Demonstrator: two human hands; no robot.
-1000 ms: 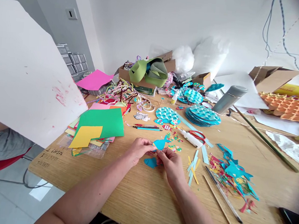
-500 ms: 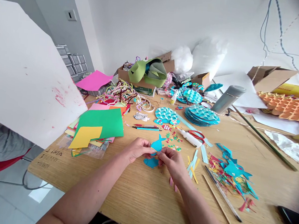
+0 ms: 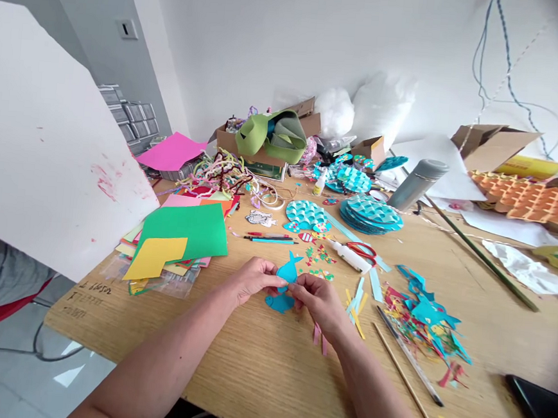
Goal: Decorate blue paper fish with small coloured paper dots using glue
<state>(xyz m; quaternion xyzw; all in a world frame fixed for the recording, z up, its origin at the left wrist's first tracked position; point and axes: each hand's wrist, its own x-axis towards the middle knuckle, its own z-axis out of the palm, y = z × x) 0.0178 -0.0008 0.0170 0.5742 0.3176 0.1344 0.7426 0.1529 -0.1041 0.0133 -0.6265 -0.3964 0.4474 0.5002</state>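
A small blue paper fish (image 3: 287, 271) is pinched between my two hands, its tail pointing up. My left hand (image 3: 255, 280) is closed on its left edge, and my right hand (image 3: 314, 297) grips its right side near the lower end. Just below, a second blue paper fish (image 3: 279, 302) lies on the table, partly covered by my fingers. Beyond my hands lie small green, red and yellow paper bits (image 3: 320, 258), a white glue bottle (image 3: 350, 256) and red-handled scissors (image 3: 363, 252). Thin paper strips (image 3: 358, 302) lie right of my right hand.
Coloured paper sheets (image 3: 200, 228) are stacked at the left, with a white board (image 3: 62, 140) beyond. Blue paper scraps (image 3: 432, 314), a pen (image 3: 410, 354) and a wooden stick (image 3: 405, 380) lie at the right. A grey bottle (image 3: 419, 184) leans beside stacked blue discs (image 3: 370, 216).
The view has shifted slightly, so the table's things sit a little further left. Both hands keep their pinch on the blue paper fish, with little other movement.
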